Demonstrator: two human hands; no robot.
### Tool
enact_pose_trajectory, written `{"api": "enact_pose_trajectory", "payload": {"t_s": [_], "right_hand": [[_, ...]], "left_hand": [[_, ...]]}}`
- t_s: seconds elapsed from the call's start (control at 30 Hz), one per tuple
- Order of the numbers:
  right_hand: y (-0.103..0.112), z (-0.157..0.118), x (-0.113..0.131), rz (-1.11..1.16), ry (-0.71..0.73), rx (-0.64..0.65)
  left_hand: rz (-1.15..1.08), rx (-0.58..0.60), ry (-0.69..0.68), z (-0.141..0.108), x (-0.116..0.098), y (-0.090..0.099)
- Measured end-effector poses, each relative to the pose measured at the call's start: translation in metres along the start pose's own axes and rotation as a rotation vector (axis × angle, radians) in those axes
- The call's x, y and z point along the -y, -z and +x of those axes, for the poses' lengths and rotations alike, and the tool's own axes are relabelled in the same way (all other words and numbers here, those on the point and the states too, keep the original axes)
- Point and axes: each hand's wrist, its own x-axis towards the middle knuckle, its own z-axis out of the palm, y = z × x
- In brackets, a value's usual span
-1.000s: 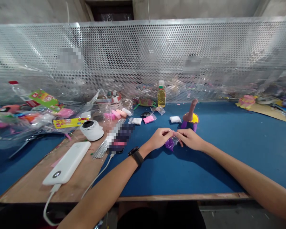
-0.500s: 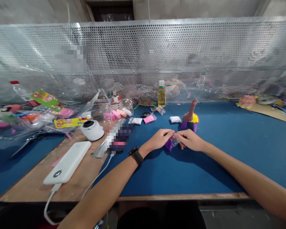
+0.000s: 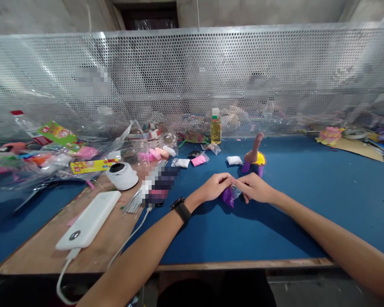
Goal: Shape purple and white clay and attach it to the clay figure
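Observation:
Between my hands hangs a small clear plastic bag of purple clay [image 3: 229, 196], just above the blue table mat [image 3: 243, 238]. My left hand [image 3: 216, 186] pinches the bag's upper edge, a black watch on its wrist. Close beside it, my right hand [image 3: 253, 187] is closed on the same edge, thumb and finger meeting the left ones. Just beyond the right hand stands a clay figure [image 3: 256, 157] with purple legs, a yellow body and a long brown upright neck. A white clay packet [image 3: 234, 160] lies to its left.
Pink [image 3: 199, 160] and white packets [image 3: 181, 163] lie further left, before an oil bottle [image 3: 215, 127]. A power bank [image 3: 88, 219], a white camera-like device [image 3: 123, 176] and a bundle of wires [image 3: 132, 202] rest on the left board. A perforated metal screen [image 3: 192, 68] closes the back.
Both hands keep their pinch on the bag. The purple part hangs slightly lower and shows more; the whole view has shifted a little.

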Motion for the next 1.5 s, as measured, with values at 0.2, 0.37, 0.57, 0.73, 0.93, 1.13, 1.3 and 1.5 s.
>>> {"api": "enact_pose_trajectory", "payload": {"t_s": [0.2,0.37,0.57,0.73,0.93,1.13,1.3,1.5], "right_hand": [[0.002,0.003,-0.002,0.088,0.027,-0.045],[0.006,0.002,-0.001,0.009,0.039,-0.052],[0.012,0.002,-0.004,-0.161,0.025,-0.061],[0.015,0.005,-0.006,-0.215,-0.017,-0.139],[0.012,0.008,-0.006,-0.246,0.034,-0.107],[0.011,0.01,-0.008,-0.289,0.083,-0.022],[0.011,0.01,-0.009,-0.317,0.048,0.009],[0.011,0.008,-0.009,-0.295,0.093,0.035]], "left_hand": [[-0.019,-0.06,0.034,0.001,0.002,-0.001],[-0.033,-0.063,0.038,-0.001,-0.002,0.001],[0.005,-0.043,0.024,-0.002,0.002,0.0],[0.059,-0.375,0.104,0.009,0.018,0.01],[-0.15,-0.675,0.369,0.031,0.027,0.022],[-0.053,-0.539,0.41,0.048,0.033,-0.007],[0.181,-0.593,0.29,0.082,0.039,-0.009],[0.713,-0.368,0.186,0.105,0.047,-0.001]]}}
